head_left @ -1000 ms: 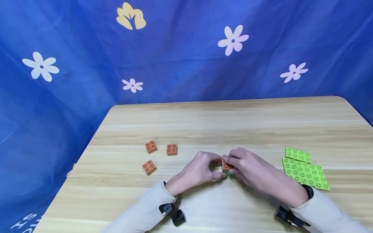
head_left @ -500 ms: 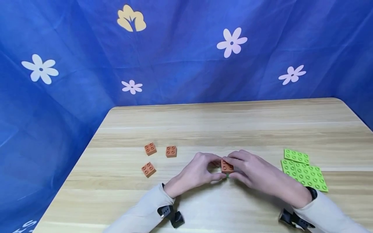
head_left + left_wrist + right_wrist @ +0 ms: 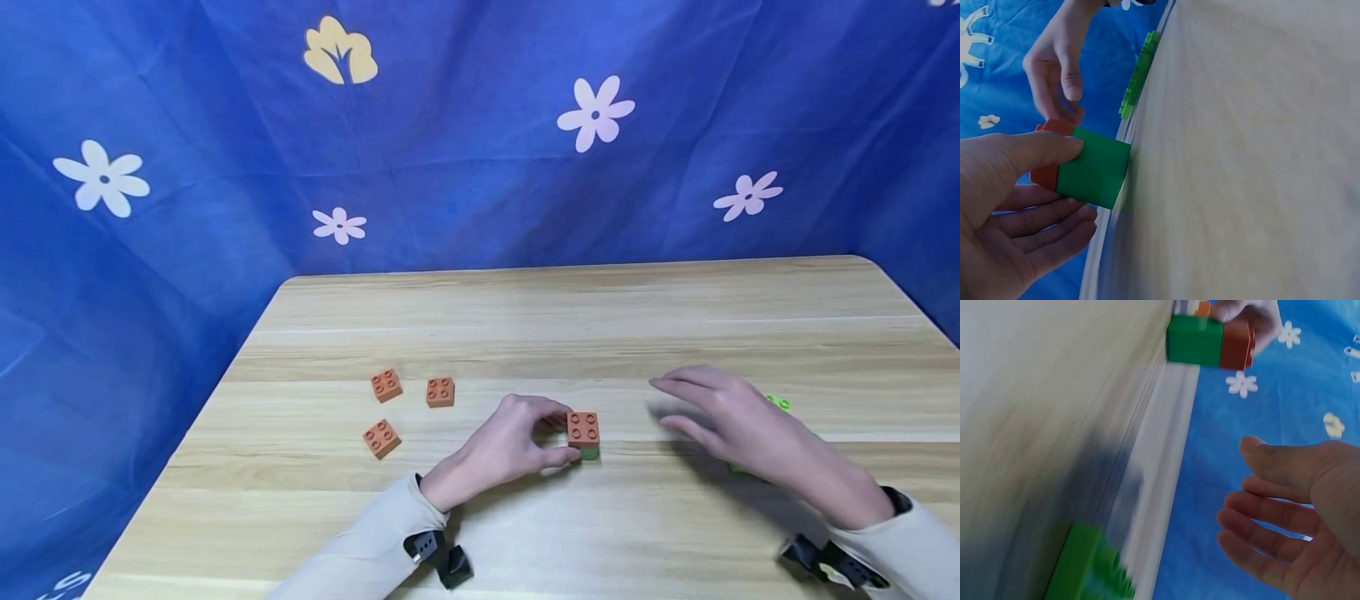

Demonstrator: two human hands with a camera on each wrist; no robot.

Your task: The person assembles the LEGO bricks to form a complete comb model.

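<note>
My left hand holds a small stack of building bricks on the table, thumb on the near side and fingers behind. The stack has an orange-brown four-stud brick on top of a taller green brick. In the left wrist view the thumb lies across the place where the two colours meet. My right hand is off to the right, apart from the stack, its fingers loosely extended and holding nothing. It hovers over light green studded plates, hiding most of them in the head view.
Three loose orange-brown bricks lie left of the left hand: one brick at the back, another brick beside it, a third brick nearer. A blue cloth with flower prints hangs behind the wooden table.
My right hand has let go of the brick stack and moved right, over the light green plates. The left hand stays in place, still holding the stack.
</note>
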